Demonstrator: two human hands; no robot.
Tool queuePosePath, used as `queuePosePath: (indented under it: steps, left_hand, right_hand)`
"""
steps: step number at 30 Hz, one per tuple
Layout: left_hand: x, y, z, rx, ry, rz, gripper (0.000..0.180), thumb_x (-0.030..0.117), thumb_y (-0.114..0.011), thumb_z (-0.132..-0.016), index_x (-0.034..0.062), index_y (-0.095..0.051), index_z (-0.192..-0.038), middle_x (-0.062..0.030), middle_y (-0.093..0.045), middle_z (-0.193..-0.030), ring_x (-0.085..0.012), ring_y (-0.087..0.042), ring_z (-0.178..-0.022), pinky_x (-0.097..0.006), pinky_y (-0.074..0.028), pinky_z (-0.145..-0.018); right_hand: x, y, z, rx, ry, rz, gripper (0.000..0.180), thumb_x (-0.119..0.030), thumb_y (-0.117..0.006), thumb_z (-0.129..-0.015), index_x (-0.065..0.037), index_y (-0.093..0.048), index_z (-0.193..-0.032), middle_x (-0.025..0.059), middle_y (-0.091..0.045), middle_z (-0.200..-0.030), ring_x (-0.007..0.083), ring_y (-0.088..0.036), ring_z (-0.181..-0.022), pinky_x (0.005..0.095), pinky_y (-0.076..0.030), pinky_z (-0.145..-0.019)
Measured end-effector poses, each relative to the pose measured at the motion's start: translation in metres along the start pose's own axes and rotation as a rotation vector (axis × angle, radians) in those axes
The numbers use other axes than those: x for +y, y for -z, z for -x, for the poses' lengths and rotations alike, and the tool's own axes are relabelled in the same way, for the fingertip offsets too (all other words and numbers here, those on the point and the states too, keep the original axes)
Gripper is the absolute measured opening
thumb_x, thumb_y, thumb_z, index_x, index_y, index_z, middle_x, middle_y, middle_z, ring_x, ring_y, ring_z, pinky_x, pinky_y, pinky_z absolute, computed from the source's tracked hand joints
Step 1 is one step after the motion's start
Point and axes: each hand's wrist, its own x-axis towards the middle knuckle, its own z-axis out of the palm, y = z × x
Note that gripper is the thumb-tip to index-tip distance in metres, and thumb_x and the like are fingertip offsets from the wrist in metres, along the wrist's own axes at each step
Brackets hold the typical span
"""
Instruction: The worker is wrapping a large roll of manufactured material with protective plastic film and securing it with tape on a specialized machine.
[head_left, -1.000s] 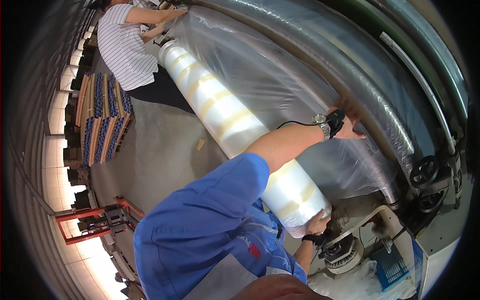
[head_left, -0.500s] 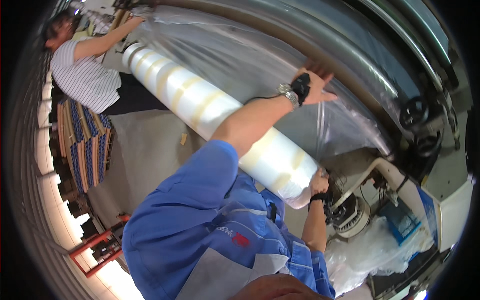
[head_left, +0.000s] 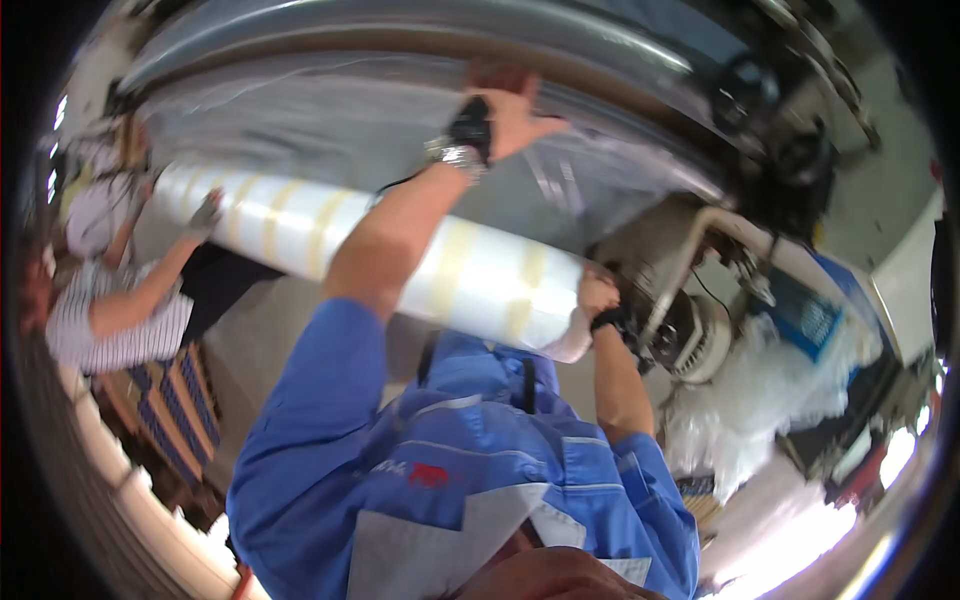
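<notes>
At the far left a co-worker's hand (head_left: pixel 207 212) steadies one end of the long film roll (head_left: pixel 400 265). The left hand (head_left: pixel 512 108) presses flat, fingers spread, on the clear sheet (head_left: pixel 600 180) above; the right hand (head_left: pixel 597 295) cups the near end, bracing it level.

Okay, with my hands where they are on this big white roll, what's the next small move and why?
Probably bring the left hand down from the clear film onto the white roll. Only the right hand is at its near end, while a co-worker's hand steadies the far end.
</notes>
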Motion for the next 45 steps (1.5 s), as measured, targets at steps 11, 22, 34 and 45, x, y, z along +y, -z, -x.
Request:
queuePosePath:
  steps: [11,22,34,45]
  left_hand:
    - [-0.004,-0.007,-0.011,-0.022,-0.016,-0.062,0.092,0.076,-0.036,-0.081,0.0046,-0.039,-0.139,-0.0150,-0.039,-0.144,-0.0293,-0.032,-0.135,-0.049,-0.010,-0.113]
    - [-0.003,0.002,-0.018,-0.043,-0.029,-0.076,0.088,0.074,-0.035,-0.084,0.0029,-0.039,-0.136,-0.0156,-0.043,-0.138,-0.0285,-0.034,-0.132,-0.049,-0.012,-0.112]
    - [-0.008,0.015,-0.010,-0.133,-0.092,0.136,0.083,0.075,-0.032,-0.084,0.0167,-0.037,-0.143,-0.0110,-0.037,-0.146,-0.0266,-0.023,-0.140,-0.053,-0.006,-0.112]
    - [0.098,0.013,-0.021,0.086,-0.702,0.211,0.022,0.033,-0.068,-0.078,0.0126,-0.062,-0.084,-0.0036,-0.062,-0.101,-0.0228,-0.054,-0.104,-0.039,-0.038,-0.094]
  right_hand:
    - [-0.057,0.109,0.086,0.227,-0.165,-0.403,0.080,-0.060,-0.045,-0.086,-0.002,-0.035,-0.140,0.0269,-0.047,-0.133,0.0408,-0.042,-0.126,0.0408,-0.033,-0.106]
    - [-0.115,0.266,0.078,0.363,0.414,-1.560,0.022,-0.015,-0.071,-0.082,0.002,-0.067,-0.096,0.0017,-0.063,-0.081,0.0103,-0.053,-0.075,0.0253,-0.041,-0.070]
    - [-0.109,0.289,0.109,0.505,0.567,-1.381,0.010,0.001,-0.066,-0.082,0.004,-0.069,-0.091,0.0046,-0.068,-0.086,0.0083,-0.057,-0.077,0.0210,-0.044,-0.071]
    - [-0.100,0.297,0.101,0.435,0.564,-1.266,0.013,-0.001,-0.065,-0.083,0.006,-0.067,-0.094,0.0071,-0.068,-0.089,0.0104,-0.060,-0.080,0.0221,-0.045,-0.076]
